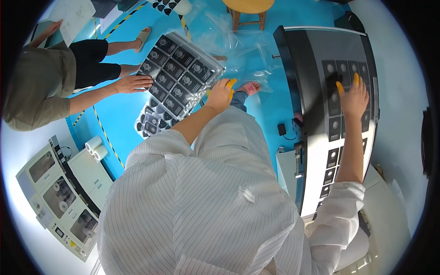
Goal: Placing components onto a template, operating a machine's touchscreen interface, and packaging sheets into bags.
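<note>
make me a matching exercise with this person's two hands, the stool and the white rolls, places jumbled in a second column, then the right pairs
Things
1. left hand
2. right hand
3. stool
4. white rolls

Places
a. at the top edge of the picture, above the blue floor
b. over the long table, part dark and part bright white
c. toward the left, near a pale cabinet
d. by the right edge of the tray with black squares

Pairs: 1-d, 2-b, 3-a, 4-c
</note>
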